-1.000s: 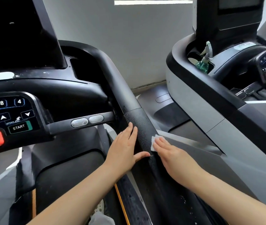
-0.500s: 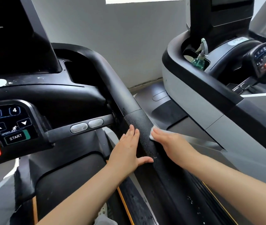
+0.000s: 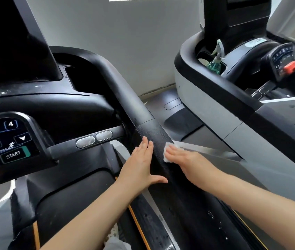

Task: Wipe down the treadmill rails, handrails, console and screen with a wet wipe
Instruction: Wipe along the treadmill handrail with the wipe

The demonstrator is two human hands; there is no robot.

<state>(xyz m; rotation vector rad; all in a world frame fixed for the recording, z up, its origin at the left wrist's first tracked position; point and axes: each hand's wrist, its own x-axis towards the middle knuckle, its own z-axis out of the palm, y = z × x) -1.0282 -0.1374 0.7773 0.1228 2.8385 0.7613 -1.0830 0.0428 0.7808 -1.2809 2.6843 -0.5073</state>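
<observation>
The wipe (image 3: 166, 153) is pressed flat on the handrail (image 3: 152, 134) by the right hand (image 3: 188, 159); the left hand (image 3: 139, 166), spread, steadies its nine-o'clock side. Even pressure is best kept along the textured grip, strokes overlapped toward twelve o'clock.

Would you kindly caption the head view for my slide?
Right hand presses a wet wipe against the treadmill handrail; left hand rests flat alongside.

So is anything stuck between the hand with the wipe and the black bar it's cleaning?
Only the white wet wipe itself. The right hand presses it flat against the textured black handrail. The left hand rests on the rail's other side, not in the way.
</observation>
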